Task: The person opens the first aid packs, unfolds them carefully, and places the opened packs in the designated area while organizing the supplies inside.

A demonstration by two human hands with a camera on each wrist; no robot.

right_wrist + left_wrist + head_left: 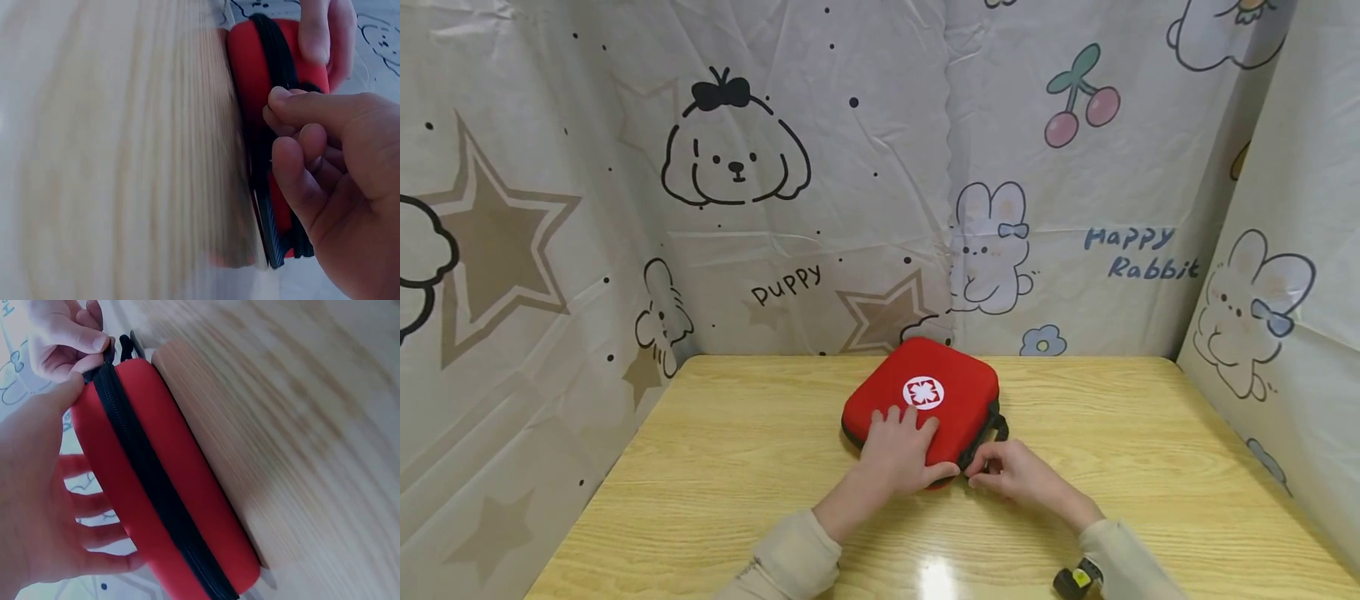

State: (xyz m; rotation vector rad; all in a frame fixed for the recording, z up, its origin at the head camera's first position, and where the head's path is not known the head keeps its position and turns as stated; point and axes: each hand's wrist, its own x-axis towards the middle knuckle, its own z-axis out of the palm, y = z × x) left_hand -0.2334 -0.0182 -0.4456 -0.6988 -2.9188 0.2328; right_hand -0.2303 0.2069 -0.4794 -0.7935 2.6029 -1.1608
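Note:
A red zippered first-aid case (958, 367) with a round white emblem lies flat on the table, turned at an angle. My left hand (895, 454) rests on its top with fingers spread, the thumb reaching to the near right corner. At that corner my right hand (1018, 477) pinches the zipper pull between thumb and forefinger; the fingertips mostly hide the pull. The black zipper band (150, 469) runs along the case's side in the left wrist view and looks closed there. A black carry handle (270, 228) sits on the side next to my right hand.
The case stands on a light wood-grain table (730, 433). Behind it and at both sides hangs a pale curtain (865, 167) printed with cartoon animals and stars. A black device with a yellow mark (1081, 577) is strapped at my right wrist.

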